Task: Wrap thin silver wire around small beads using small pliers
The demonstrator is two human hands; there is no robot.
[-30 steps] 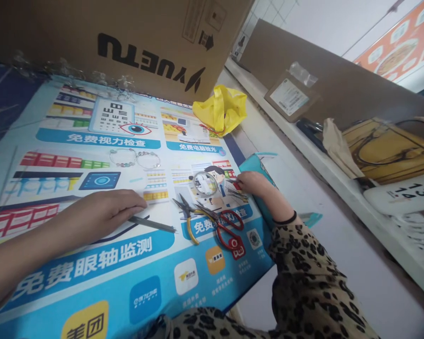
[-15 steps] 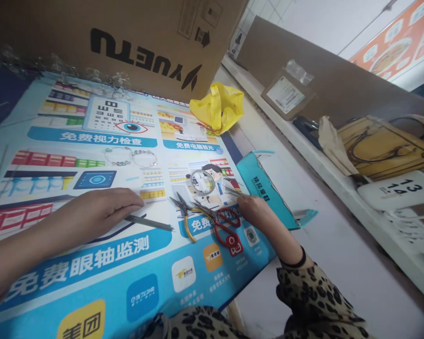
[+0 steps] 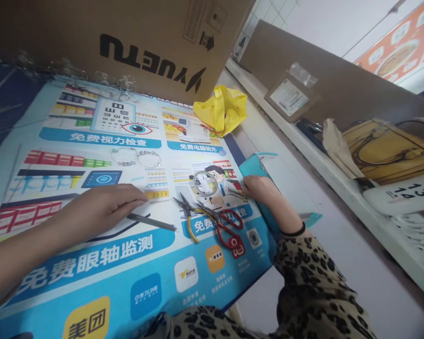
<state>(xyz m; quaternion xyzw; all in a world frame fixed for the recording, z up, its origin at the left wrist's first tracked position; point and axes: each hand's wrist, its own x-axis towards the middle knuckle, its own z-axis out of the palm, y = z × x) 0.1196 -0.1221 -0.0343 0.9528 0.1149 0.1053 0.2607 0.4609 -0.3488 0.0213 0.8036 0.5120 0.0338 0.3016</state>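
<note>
Left hand (image 3: pixel 118 205) is gripping thin, straight grey sticks (image 3: pixel 153 221), seemingly steadying them toward the blue-and-white printed surface's (image 3: pixel 113 282) front edge | right hand (image 3: pixel 260 189) is curling beside slender metallic pieces (image 3: pixel 237 194), right edge, grip unclear | red-handled metal scissors (image 3: pixel 219 218) are lying between, presumably for reach

Since half a second ago, the right hand (image 3: pixel 260 188) has moved away from the red-handled scissors (image 3: pixel 222 218), now covering more of the turquoise box (image 3: pixel 252 164).

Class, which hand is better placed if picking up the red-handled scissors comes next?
Probably the right hand: it is nearer the scissors, though thin pieces show beside it. The left hand holds grey rods, and pliers lie between it and the scissors.
</note>
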